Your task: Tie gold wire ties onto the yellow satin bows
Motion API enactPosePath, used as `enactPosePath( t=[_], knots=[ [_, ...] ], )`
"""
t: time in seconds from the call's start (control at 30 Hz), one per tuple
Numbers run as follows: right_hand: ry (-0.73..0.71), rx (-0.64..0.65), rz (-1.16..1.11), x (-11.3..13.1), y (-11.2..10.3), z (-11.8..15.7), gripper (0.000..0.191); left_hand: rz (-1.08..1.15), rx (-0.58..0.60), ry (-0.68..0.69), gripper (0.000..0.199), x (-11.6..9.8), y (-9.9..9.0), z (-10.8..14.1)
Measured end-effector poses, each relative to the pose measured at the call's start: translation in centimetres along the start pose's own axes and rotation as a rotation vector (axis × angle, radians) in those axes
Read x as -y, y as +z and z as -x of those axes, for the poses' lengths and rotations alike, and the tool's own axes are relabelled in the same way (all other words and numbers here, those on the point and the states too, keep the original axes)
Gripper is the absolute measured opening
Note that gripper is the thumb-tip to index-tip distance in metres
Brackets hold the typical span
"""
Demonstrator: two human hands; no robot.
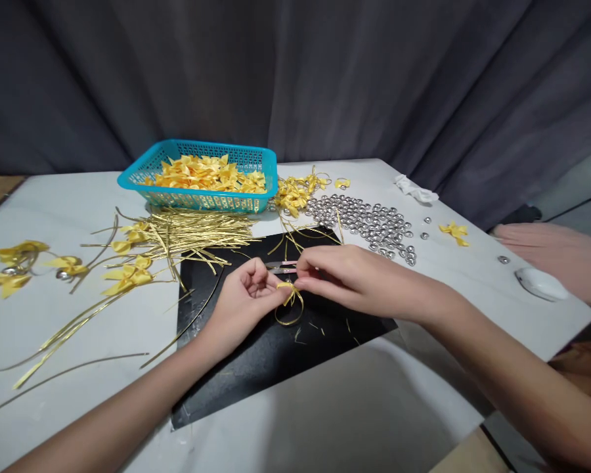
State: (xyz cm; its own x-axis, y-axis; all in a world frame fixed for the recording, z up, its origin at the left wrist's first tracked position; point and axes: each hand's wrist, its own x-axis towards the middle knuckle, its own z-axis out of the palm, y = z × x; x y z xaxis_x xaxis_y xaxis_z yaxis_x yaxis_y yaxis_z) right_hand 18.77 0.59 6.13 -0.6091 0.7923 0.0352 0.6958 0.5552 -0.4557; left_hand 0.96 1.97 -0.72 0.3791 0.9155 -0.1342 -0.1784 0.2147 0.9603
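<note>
Over the black mat [256, 368], my left hand [253, 289] pinches a small yellow ribbon bow [286, 289] between thumb and fingers. A loop of gold twist tie [289, 323] hangs below the bow. My right hand [337, 276] is closed, its thumb and fingertips meeting at the bow's right side, on the gold tie as it appears. Between the hands shows a pink-handled metal tool [282, 267], like small scissors; its handle end goes behind my right fingers, and I cannot tell whether they hold it.
A teal basket [201, 197] of yellow ribbon bows stands at the back. Gold ties [207, 230] are heaped before it. Silver heart-shaped pieces [369, 220] spread to the right, near a white computer mouse [542, 284]. Another person's arm [556, 259] rests at the right edge.
</note>
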Motion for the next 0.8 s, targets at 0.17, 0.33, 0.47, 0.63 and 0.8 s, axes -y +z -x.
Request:
enactPosePath(
  t=[0.17,0.33,0.47,0.63,0.8],
  knots=[
    [0.056,0.170,-0.242,-1.2,-1.4,-0.2,0.019,-0.025,-0.026,0.007,0.044,-0.1,0.0,-0.1],
    [0.289,-0.035,-0.549,-1.8,-0.4,-0.3,0.024,-0.030,-0.033,0.018,0.044,0.1,0.0,-0.2],
    [0.559,-0.174,-0.564,-0.9,1.6,-0.1,0.028,-0.025,-0.035,0.029,0.043,0.3,-0.1,-0.2],
    [0.689,0.048,-0.821,-0.4,3.3,0.7,0.027,-0.020,-0.024,0.032,0.041,0.1,-0.1,-0.1],
    [0.707,-0.120,-0.956,-1.1,3.6,1.2,0.015,-0.020,-0.017,0.020,0.042,0.0,0.0,0.0]
  ],
)
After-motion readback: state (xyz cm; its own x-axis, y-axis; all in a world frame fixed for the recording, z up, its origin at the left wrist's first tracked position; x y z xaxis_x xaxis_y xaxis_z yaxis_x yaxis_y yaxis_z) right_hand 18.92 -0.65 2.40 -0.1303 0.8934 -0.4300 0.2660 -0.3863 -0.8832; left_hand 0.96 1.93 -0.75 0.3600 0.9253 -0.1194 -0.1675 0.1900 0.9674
